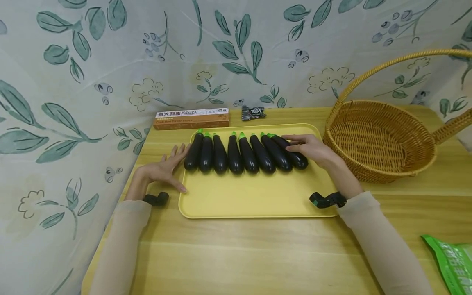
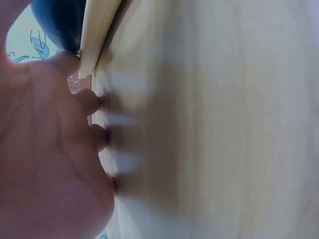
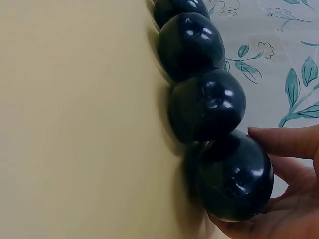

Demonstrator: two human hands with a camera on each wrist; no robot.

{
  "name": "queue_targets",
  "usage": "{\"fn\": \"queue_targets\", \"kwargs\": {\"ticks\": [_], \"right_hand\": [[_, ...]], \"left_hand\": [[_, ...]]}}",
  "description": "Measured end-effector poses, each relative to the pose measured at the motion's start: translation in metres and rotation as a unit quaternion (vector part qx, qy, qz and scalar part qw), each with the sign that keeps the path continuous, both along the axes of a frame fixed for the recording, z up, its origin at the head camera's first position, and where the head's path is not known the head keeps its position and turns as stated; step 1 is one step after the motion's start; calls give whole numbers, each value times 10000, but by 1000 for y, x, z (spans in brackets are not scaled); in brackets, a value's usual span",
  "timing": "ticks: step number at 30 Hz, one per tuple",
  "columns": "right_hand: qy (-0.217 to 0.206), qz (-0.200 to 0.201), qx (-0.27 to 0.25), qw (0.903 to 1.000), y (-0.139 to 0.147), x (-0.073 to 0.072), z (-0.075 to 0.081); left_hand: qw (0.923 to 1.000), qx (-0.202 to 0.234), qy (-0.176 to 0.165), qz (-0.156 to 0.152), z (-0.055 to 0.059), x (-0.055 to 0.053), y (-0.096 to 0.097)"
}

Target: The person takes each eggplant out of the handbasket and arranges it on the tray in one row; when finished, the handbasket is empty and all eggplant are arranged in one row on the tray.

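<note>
Several glossy dark eggplants (image 1: pixel 235 157) with green stem ends lie side by side across the upper part of a yellow tray (image 1: pixel 243 198). My right hand (image 1: pixel 313 148) grips the rightmost eggplant (image 1: pixel 300 162), thumb on one side and fingers on the other. In the right wrist view, this eggplant (image 3: pixel 237 177) shows its rounded end close beside its neighbour (image 3: pixel 209 104). My left hand (image 1: pixel 162 170) is spread at the tray's left rim, thumb at the rim and fingers near the leftmost eggplant (image 1: pixel 192 157). In the left wrist view, its fingertips (image 2: pixel 89 102) are down at the wooden tabletop.
A wicker basket (image 1: pixel 380 174) with a tall handle stands right of the tray. Behind the tray are a pasta box (image 1: pixel 191 119) and a small black packet (image 1: pixel 253 113). A green bag (image 1: pixel 455 262) lies at the lower right of the wooden table (image 1: pixel 239 254). Patterned cloth (image 1: pixel 236 53) hangs behind.
</note>
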State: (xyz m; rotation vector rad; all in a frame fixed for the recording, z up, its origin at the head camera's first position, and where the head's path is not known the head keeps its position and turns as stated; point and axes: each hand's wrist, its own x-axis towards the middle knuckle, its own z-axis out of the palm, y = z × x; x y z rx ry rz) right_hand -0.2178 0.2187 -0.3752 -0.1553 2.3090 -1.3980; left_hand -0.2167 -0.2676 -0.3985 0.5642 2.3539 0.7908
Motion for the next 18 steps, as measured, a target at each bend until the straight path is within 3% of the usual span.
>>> {"fn": "queue_targets", "kwargs": {"ticks": [18], "right_hand": [[178,-299,-21,9994,-2,-2,-12]], "left_hand": [[10000,4,9,-16,-2,0,0]]}}
